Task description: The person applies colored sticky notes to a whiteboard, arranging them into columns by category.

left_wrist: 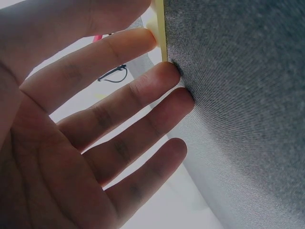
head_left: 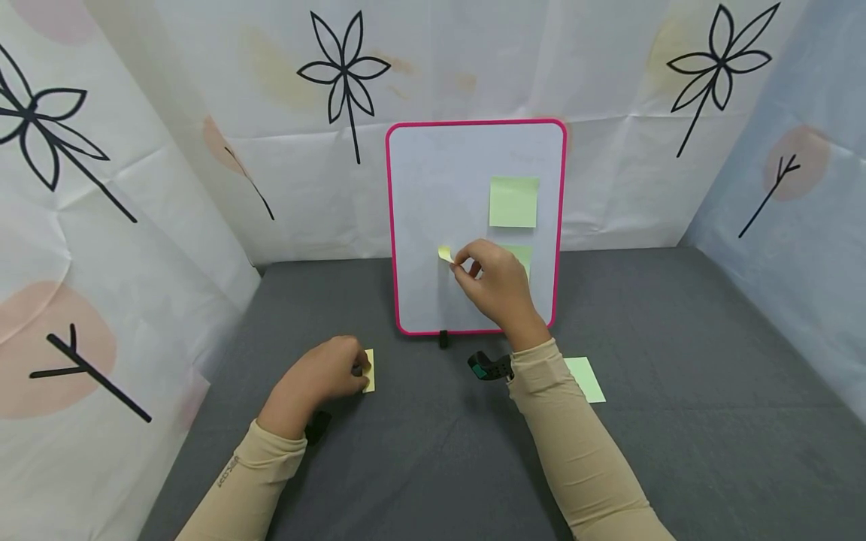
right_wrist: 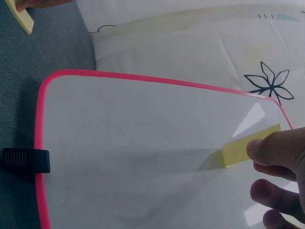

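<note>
My right hand (head_left: 497, 282) pinches a small yellow sticky note (right_wrist: 233, 151) between thumb and fingers, close in front of the whiteboard (head_left: 433, 188). The note stands out from the board and casts a shadow on it. On the grey table to the left, my left hand (head_left: 321, 376) holds a yellow sticky note pad (head_left: 370, 370) by its edge, thumb and index finger at the pad; the other fingers extend along the cloth in the left wrist view. A green sticky note (head_left: 513, 203) is on the board's upper right; a second green note (head_left: 519, 255) below it is partly hidden by my right hand.
The pink-framed board stands upright near the back of the table, with a black clip (head_left: 443, 340) at its lower edge. Green sticky notes (head_left: 587, 379) lie on the table, partly behind my right sleeve. White cloth walls with flower drawings enclose the table.
</note>
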A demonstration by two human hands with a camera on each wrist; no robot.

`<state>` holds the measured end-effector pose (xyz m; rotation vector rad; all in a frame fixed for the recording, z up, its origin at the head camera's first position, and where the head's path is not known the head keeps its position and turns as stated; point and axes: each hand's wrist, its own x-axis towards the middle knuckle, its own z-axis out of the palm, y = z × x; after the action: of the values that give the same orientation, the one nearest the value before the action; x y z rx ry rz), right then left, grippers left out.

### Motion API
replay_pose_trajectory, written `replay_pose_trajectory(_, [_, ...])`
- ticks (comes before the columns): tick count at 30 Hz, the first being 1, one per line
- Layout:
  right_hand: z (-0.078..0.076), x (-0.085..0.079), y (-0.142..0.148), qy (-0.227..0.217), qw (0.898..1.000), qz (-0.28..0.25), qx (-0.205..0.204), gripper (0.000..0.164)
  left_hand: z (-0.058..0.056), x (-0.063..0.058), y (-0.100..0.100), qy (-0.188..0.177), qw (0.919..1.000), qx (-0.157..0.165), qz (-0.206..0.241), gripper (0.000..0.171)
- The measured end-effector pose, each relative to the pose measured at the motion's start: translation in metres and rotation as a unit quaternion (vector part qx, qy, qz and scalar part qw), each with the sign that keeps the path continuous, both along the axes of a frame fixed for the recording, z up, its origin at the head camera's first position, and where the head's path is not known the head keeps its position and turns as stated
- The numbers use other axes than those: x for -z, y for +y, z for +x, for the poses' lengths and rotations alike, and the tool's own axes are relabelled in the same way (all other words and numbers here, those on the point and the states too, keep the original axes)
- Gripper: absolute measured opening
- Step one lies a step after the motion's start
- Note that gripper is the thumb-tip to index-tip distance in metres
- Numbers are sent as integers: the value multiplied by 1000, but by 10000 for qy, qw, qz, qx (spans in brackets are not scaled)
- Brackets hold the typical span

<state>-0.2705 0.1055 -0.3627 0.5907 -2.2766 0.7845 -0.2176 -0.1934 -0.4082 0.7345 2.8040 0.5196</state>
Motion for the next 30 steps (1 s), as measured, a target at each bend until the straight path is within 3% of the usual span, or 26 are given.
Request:
replay_pose_trajectory(11, [1,0,-1,-198,9998,55,-12,4,0,-1,0,-7,10000,25,-3,22])
replay_pose_trajectory(18, [1,0,-2,-295,9995,144,18,5,-1,-1,1,-27,10000,-6,-37,10])
replay_pose_trajectory(30, [1,1,-2,-440,9988,196,30,4,-1,1,0,17,9999,87,48,14])
